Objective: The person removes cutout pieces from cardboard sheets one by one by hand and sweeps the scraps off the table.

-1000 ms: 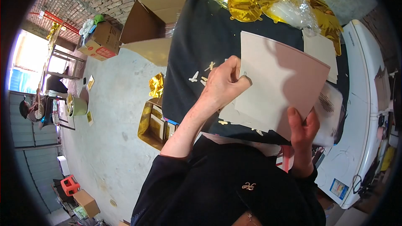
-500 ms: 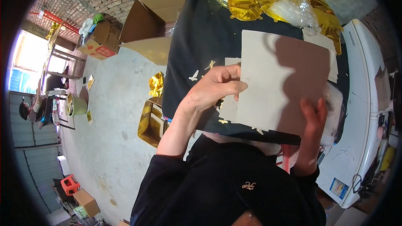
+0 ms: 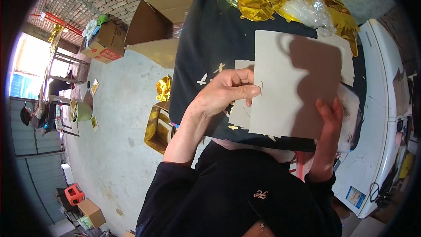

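Note:
A pale grey cardboard sheet (image 3: 276, 101) is held up over the black-covered table (image 3: 210, 30). At its left edge, my left hand (image 3: 231, 87) pinches it, the thumb on the front beside a small curved cut. My right hand (image 3: 330, 116) grips the lower right edge, thumb in front, the other fingers partly hidden behind. A shadow darkens the sheet's right side. Below it, more cardboard pieces (image 3: 240, 114) lie partly covered. Small pale cut-out scraps (image 3: 202, 79) are scattered left of my left hand.
Shiny gold foil (image 3: 256, 6) and clear plastic wrap (image 3: 309, 13) lie at the table's far end. A white appliance (image 3: 372, 105) stands close on the right. An open cardboard box (image 3: 153, 26) is at the back left, and a gold bin (image 3: 153, 127) stands beside the table.
The sheet has shifted and turned slightly, its lower edge now a little higher on the right. The curved cut by my left thumb shows more clearly. Both hands keep their hold.

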{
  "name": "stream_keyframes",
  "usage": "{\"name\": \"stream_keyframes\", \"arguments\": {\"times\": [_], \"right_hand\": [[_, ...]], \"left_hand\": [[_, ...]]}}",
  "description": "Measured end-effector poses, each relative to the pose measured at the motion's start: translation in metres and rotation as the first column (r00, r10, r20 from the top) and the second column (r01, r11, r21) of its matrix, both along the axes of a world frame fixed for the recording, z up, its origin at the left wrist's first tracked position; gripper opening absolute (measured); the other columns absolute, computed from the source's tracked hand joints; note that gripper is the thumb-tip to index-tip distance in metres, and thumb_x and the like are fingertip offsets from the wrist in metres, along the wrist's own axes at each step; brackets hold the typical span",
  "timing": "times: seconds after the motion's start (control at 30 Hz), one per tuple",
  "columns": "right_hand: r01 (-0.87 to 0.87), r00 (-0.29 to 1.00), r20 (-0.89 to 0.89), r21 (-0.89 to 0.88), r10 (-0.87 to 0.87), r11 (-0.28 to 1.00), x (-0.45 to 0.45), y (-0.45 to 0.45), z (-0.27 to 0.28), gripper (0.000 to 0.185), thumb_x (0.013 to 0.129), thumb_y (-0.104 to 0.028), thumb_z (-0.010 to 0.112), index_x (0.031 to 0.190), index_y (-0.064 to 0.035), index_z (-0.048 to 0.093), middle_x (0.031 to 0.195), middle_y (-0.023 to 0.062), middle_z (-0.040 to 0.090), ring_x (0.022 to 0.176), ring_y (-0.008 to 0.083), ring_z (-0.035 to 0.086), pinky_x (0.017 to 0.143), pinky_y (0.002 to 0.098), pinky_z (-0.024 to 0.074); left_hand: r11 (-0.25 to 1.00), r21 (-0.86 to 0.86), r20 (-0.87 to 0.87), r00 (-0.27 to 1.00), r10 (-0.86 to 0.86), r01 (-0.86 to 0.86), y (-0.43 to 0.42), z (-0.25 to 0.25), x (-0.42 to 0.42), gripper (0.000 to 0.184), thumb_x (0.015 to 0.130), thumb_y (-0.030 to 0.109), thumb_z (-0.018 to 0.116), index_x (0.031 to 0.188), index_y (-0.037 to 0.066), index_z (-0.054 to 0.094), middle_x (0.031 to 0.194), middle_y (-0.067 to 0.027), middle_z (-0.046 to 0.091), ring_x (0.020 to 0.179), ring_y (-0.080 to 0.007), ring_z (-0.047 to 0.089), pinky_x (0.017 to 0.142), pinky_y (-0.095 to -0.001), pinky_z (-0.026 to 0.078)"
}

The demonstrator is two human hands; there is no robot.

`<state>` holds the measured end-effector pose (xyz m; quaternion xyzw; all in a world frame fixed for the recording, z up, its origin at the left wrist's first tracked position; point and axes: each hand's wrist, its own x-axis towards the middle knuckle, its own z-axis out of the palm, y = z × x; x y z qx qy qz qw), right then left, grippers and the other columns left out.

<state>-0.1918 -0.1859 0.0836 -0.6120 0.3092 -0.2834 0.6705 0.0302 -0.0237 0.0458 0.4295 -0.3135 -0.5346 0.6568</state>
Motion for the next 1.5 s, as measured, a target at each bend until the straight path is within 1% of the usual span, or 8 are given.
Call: {"name": "stream_keyframes", "arguments": {"times": [0.17,0.47,0.67,0.83,0.87,0.97,1.27,1.5], "right_hand": [[0.038,0.999,-0.012,0.022,-0.038,0.999,0.003,-0.001,-0.002,0.041,0.090,-0.015,0.061,0.129,-0.0017,0.059,0.115,0.0052,0.066,0.103,0.0134,0.060,0.092,0.0260,0.0437],[-0.037,0.996,0.082,0.137,0.026,0.990,-0.009,-0.009,-0.018,0.040,0.091,-0.015,0.063,0.129,-0.0027,0.059,0.113,0.0050,0.067,0.101,0.0120,0.061,0.089,0.0253,0.0461],[-0.084,0.992,0.091,-0.001,0.084,0.996,-0.015,-0.001,-0.018,0.035,0.092,-0.014,0.065,0.125,-0.0026,0.060,0.107,0.0007,0.067,0.094,0.0071,0.058,0.084,0.0225,0.0451],[-0.095,0.993,0.051,-0.201,0.107,0.975,-0.011,0.014,-0.019,0.033,0.094,-0.015,0.063,0.124,-0.0009,0.060,0.103,-0.0020,0.064,0.090,0.0045,0.053,0.080,0.0207,0.0424],[-0.098,0.992,0.058,-0.215,0.113,0.972,-0.008,0.019,-0.017,0.033,0.095,-0.015,0.063,0.124,-0.0005,0.060,0.103,-0.0020,0.063,0.089,0.0043,0.053,0.080,0.0205,0.0421],[-0.124,0.990,0.031,-0.247,0.136,0.961,-0.006,0.025,-0.013,0.033,0.096,-0.014,0.061,0.125,0.0003,0.059,0.104,-0.0014,0.063,0.090,0.0046,0.053,0.080,0.0204,0.0421],[-0.175,0.983,0.027,-0.189,0.183,0.966,-0.009,0.037,-0.002,0.033,0.096,-0.010,0.058,0.127,0.0011,0.058,0.111,0.0030,0.065,0.096,0.0064,0.057,0.085,0.0226,0.0452],[-0.139,0.990,-0.039,-0.103,0.135,0.985,0.003,0.014,-0.015,0.032,0.096,-0.010,0.058,0.127,-0.0008,0.059,0.108,0.0010,0.066,0.092,0.0060,0.059,0.082,0.0225,0.0470]], "left_hand": [[0.986,-0.150,-0.212,0.972,-0.101,0.069,-0.004,-0.010,-0.002,0.023,0.096,0.018,0.064,0.107,-0.002,0.064,0.091,0.0010,0.063,0.079,-0.0062,0.058,0.070,-0.0217,0.048],[0.961,-0.274,-0.407,0.902,-0.142,0.028,-0.004,-0.015,-0.027,0.038,0.098,0.016,0.059,0.129,-0.006,0.054,0.107,-0.0025,0.065,0.102,-0.0104,0.061,0.096,-0.0275,0.047],[0.993,-0.111,-0.414,0.910,-0.002,-0.048,0.005,-0.018,-0.027,0.024,0.099,0.017,0.057,0.114,-0.001,0.060,0.103,-0.0009,0.066,0.091,-0.0080,0.064,0.087,-0.0238,0.051],[0.981,0.069,-0.430,0.882,0.193,-0.181,0.012,-0.010,-0.030,0.026,0.096,0.027,0.064,0.108,0.004,0.063,0.087,0.0030,0.065,0.070,-0.0035,0.060,0.061,-0.0182,0.048],[0.969,0.119,-0.418,0.874,0.247,-0.218,0.013,-0.004,-0.032,0.029,0.095,0.030,0.066,0.108,0.004,0.063,0.084,0.0035,0.064,0.065,-0.0026,0.058,0.056,-0.0176,0.046],[0.973,0.118,0.058,0.979,0.195,-0.201,0.020,-0.020,-0.023,0.038,0.089,0.038,0.074,0.105,0.005,0.063,0.078,0.0040,0.061,0.057,-0.0005,0.052,0.047,-0.0171,0.038],[0.969,0.144,0.327,0.934,0.143,-0.199,0.037,-0.016,-0.011,0.025,0.092,0.026,0.071,0.082,0.004,0.064,0.064,0.0012,0.060,0.053,-0.0048,0.055,0.050,-0.0202,0.043],[0.940,0.232,0.489,0.865,0.111,-0.252,0.024,-0.008,-0.006,0.035,0.099,0.028,0.061,0.076,0.002,0.062,0.060,-0.0016,0.062,0.052,-0.0055,0.057,0.050,-0.0221,0.047]]}}
